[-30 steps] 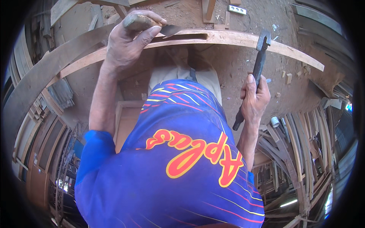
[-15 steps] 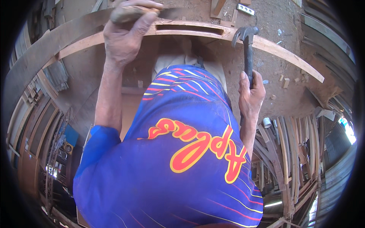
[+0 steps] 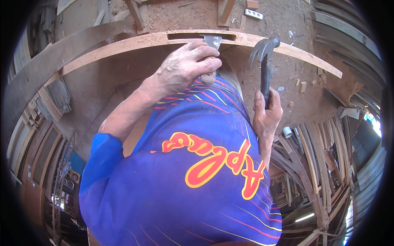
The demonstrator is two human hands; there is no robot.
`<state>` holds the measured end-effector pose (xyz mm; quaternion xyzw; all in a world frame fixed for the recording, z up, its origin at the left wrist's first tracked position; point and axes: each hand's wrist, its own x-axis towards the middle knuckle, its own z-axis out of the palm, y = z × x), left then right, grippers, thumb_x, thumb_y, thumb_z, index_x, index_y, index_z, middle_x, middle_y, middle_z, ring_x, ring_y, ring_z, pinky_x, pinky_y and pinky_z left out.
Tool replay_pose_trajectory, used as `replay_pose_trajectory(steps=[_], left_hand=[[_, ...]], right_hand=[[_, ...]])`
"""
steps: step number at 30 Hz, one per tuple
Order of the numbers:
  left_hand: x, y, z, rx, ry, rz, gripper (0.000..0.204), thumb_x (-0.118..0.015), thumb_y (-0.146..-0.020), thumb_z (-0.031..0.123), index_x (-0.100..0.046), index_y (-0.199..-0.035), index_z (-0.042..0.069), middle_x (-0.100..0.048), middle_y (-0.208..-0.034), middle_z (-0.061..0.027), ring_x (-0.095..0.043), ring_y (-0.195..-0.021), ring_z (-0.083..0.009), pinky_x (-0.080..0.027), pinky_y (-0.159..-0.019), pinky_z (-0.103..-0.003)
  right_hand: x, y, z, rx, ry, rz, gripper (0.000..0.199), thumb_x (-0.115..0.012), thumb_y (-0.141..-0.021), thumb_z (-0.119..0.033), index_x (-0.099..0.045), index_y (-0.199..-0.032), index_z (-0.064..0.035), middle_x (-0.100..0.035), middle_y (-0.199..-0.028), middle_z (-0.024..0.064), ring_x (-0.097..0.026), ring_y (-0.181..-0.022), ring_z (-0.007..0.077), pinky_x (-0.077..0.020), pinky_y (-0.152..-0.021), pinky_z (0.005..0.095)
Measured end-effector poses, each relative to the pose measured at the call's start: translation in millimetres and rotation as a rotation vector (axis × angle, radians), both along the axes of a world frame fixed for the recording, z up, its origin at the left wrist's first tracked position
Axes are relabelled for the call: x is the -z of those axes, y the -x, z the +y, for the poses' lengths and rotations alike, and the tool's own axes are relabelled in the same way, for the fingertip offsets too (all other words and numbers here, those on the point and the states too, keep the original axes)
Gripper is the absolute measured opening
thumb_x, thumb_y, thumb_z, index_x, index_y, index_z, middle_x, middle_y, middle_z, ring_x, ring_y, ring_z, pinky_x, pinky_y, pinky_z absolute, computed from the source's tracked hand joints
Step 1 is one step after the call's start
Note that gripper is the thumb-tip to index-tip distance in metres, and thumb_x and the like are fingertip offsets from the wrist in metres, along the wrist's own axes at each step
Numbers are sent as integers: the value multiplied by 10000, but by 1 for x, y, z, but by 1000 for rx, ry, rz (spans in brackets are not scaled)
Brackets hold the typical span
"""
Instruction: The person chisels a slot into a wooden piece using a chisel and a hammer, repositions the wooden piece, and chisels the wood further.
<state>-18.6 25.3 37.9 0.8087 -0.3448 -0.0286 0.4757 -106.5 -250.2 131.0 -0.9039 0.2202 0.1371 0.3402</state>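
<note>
My left hand (image 3: 186,65) is closed around the wooden handle of a chisel (image 3: 212,42). The chisel's broad metal blade points away from me and overlaps the long slot (image 3: 184,36) cut in a pale wooden beam (image 3: 123,46); whether its edge touches the wood I cannot tell. To the right, my right hand (image 3: 267,112) grips the dark handle of a claw hammer (image 3: 266,61). The hammer stands head up, its head near the beam's right part and apart from the chisel.
A wide dark curved board (image 3: 53,61) runs along the left. Beyond the beam, a white power strip (image 3: 253,14) and wood scraps lie on the dirt floor (image 3: 279,24). Small wood blocks (image 3: 303,87) lie at right. Stacked timber (image 3: 308,151) stands lower right.
My left hand has come down and to the right, and the chisel has turned from sideways to pointing at the slot. My right hand with the hammer has lowered slightly.
</note>
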Motion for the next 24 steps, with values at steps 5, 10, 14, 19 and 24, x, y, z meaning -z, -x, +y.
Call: replay_pose_trajectory(steps=[5,10,14,19,24], left_hand=[[14,4,-20,-72,29,52,390,-683,-793,-28,-691,-1163,95,-658,-1216,-127,-652,-1169,-361,-581,-963,-454],[10,-2,-27,-75,21,80,379,-633,-828,-63,-681,-1174,82,-661,-1223,-168,-670,-1153,-378,-589,-947,-436],[9,-5,-26,-47,26,105,374,-635,-834,-58,-678,-1178,80,-661,-1229,-171,-667,-1154,-385,-587,-943,-435],[12,-6,-25,-37,10,117,361,-648,-837,-47,-674,-1177,73,-656,-1237,-180,-669,-1133,-387,-586,-917,-431],[14,-9,-25,-33,7,86,355,-647,-836,-45,-674,-1172,64,-646,-1247,-177,-673,-1108,-382,-587,-898,-435]], right_hand=[[-12,12,9,-111,-23,-120,282,-750,-948,-120,-656,-1194,-19,-723,-855,133,-703,-720,203,-551,-688,337],[-18,24,10,-195,-14,-207,299,-781,-894,-71,-658,-1163,-24,-723,-842,142,-714,-684,247,-558,-658,358],[-10,22,6,-433,-30,-293,338,-813,-810,-21,-661,-1112,-37,-699,-819,144,-707,-679,316,-552,-625,397],[8,20,11,-547,163,-249,312,-794,-732,-30,-633,-997,-52,-622,-779,125,-652,-677,333,-513,-603,436],[9,22,7,-568,120,-295,291,-790,-750,-32,-625,-989,-42,-619,-778,124,-654,-689,331,-517,-617,433]])
